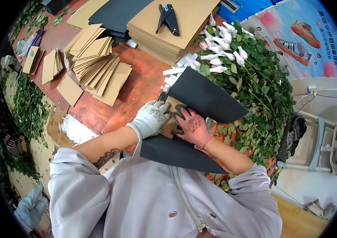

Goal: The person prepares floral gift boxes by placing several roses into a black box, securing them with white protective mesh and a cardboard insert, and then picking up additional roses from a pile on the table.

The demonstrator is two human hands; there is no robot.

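A black corrugated sheet (212,97) stands with one flap raised in front of me. Its other black flap (176,152) lies against my body, and a piece of brown cardboard (172,104) shows between the two. My left hand (151,118), in a whitish knit glove, rests on the cardboard's left side with its fingers stretched out. On the right side presses my right hand (192,126), in a pink glove with dark fingertips, fingers spread. A small dark object (163,96) sits just beyond my left fingertips, its kind unclear.
Loose brown cardboard pieces (97,63) lie at the left of the red table (134,75). A black stapler (168,20) rests on a tall cardboard stack (156,51). White-wrapped rosebuds (224,43) with leafy stems (263,91) fill the right. A chair (327,139) stands beyond.
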